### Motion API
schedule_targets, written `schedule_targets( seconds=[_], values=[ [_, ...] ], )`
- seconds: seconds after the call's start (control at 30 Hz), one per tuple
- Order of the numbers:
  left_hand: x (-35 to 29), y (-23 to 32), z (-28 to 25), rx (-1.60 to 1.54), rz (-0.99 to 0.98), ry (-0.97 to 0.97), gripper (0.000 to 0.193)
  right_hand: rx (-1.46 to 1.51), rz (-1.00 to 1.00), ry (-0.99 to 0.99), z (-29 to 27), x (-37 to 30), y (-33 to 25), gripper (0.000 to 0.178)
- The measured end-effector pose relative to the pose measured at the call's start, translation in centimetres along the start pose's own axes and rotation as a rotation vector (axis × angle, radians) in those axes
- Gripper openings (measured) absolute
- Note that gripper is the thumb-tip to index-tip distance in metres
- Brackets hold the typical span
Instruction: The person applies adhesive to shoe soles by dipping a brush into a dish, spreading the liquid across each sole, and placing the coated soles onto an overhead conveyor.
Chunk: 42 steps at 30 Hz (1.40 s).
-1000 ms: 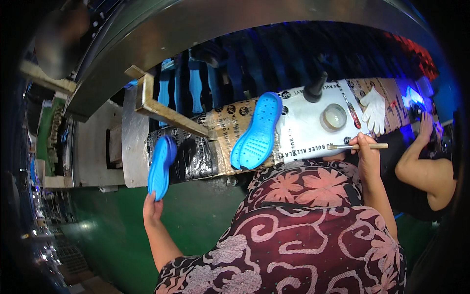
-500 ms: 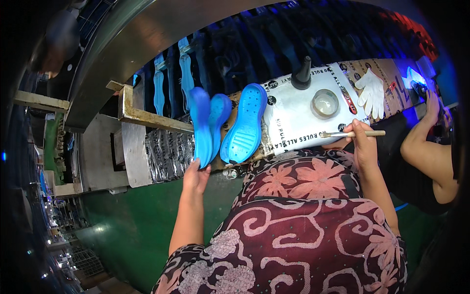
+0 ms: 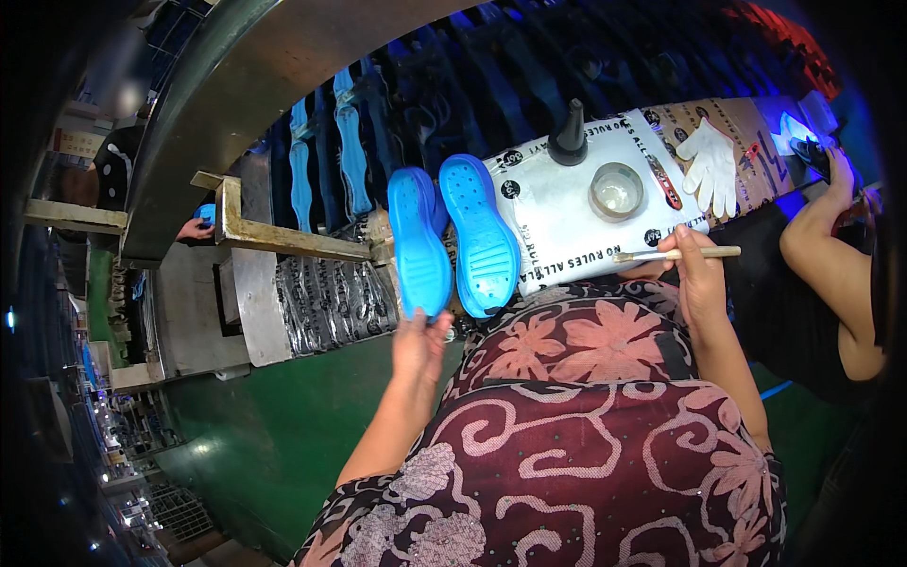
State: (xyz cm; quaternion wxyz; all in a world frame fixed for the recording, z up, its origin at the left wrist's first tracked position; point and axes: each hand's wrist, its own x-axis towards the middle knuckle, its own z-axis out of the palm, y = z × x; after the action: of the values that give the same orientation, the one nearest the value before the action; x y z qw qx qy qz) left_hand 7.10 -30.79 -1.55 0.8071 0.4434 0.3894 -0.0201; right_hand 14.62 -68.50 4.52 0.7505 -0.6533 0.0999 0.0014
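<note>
Head view: a person stands at a worktop covered in white printed sheet, with a conveyor of racks behind it.
Landmark: the blue shoe sole lying tread-up on the worktop's left end.
Left hand: closed on the heel end of a second blue sole — held upright just left of the lying sole, almost touching it.
Right hand: pinched round a wooden-handled brush, bristles pointing back toward the lying sole, well to its right.
Glue pot: a round open dish, right of the lying sole, near the brush.
Black cone bottle: behind the pot.
White glove: further right, lying flat.
Step in hand: probably placing the held sole beside its mate — brushing not yet begun.
Next move calls for: laying the sole flat, then loading the brush at the pot.
</note>
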Motion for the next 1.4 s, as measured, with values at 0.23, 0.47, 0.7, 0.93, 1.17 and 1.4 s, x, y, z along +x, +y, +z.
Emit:
schedule_targets(
  seconds=[0.23,0.47,0.7,0.93,1.17,1.4],
  values=[
    [2.0,2.9,-3.4,0.348,0.042,0.075,0.022,-0.013,-0.003,0.023,-0.6,0.3,0.3,0.035],
    [-1.0,2.6,-2.2,1.003,0.601,0.332,0.038,0.071,-0.001,0.03,-0.9,0.4,-0.5,0.034],
    [1.4,2.4,7.6,1.554,0.739,-0.127,0.035,-0.057,0.035,0.015,-0.5,0.3,0.0,0.031],
    [3.4,2.7,10.3,1.651,0.726,0.016,0.03,0.014,0.037,0.074,-2.0,-1.0,-0.5,0.035],
    [4.9,2.7,9.7,1.719,0.849,0.015,0.016,-0.018,0.026,0.051,-1.5,-0.6,-1.1,0.035],
    [4.1,0.7,9.1,1.697,0.568,-0.164,0.051,0.037,0.065,0.066,-1.5,-0.2,-0.5,0.033]
  ],
)
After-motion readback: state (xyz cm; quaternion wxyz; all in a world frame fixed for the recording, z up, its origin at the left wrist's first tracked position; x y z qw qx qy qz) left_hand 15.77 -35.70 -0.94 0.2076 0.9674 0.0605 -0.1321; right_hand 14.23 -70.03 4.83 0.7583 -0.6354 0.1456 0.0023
